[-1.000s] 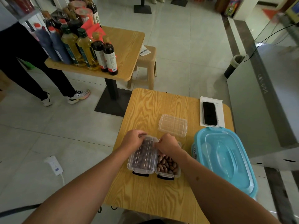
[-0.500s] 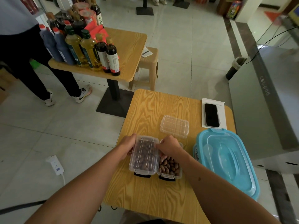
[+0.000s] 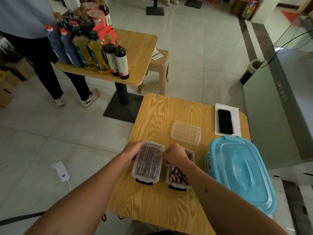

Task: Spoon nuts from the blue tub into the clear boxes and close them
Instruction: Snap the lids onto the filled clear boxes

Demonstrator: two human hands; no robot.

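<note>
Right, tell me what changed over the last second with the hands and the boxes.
The left hand slid from the top of the lidded box to its left side, and the right hand shifted to the lid's right edge; both now hold it by the sides. The open box of nuts, the spare lid, the blue tub and the phone stayed put.

The table (image 3: 169, 209) is grained wood with a smooth finish. The boxes (image 3: 147, 162), the loose lid (image 3: 185, 133) and the glossy blue tub (image 3: 240, 172) look plastic. The floor (image 3: 194, 48) is shiny tile.
</note>
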